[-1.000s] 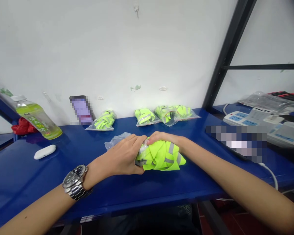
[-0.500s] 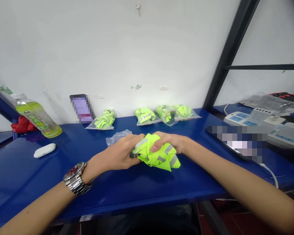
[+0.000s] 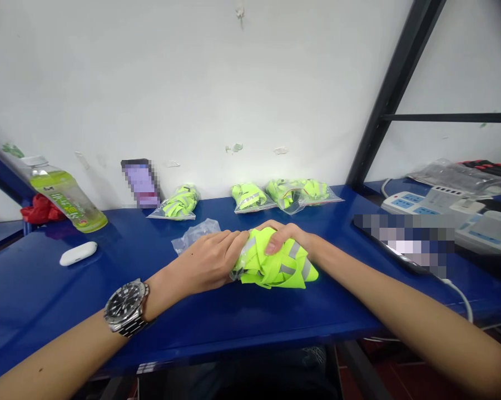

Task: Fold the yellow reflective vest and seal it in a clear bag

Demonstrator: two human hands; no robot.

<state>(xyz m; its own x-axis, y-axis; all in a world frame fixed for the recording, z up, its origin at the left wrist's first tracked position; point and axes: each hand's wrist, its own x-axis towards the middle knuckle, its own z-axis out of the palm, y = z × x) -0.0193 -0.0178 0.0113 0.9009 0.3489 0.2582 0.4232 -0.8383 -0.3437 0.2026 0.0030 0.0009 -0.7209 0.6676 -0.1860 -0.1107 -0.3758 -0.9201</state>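
A bundled neon-yellow vest (image 3: 280,268) with grey reflective strips lies on the blue table (image 3: 233,316) in front of me. My left hand (image 3: 211,262), a steel watch on its wrist, presses against the bundle's left end with fingers curled on it. My right hand (image 3: 287,236) grips the bundle from above and behind, fingers folded over the fabric. An empty clear plastic bag (image 3: 194,237) lies just behind my left hand.
Three bagged neon vests (image 3: 179,204) (image 3: 248,198) (image 3: 302,193) lie along the wall. A green drink bottle (image 3: 64,194), a white earbud case (image 3: 78,253) and a red cloth (image 3: 41,210) are at the left. A phone (image 3: 140,183) leans on the wall. Power strips (image 3: 417,203) and a cable lie at the right.
Both hands kept squeezing and turning the vest bundle in place; it looks more compact now, and the right fingers have shifted over its top. The clear bag slid slightly left.
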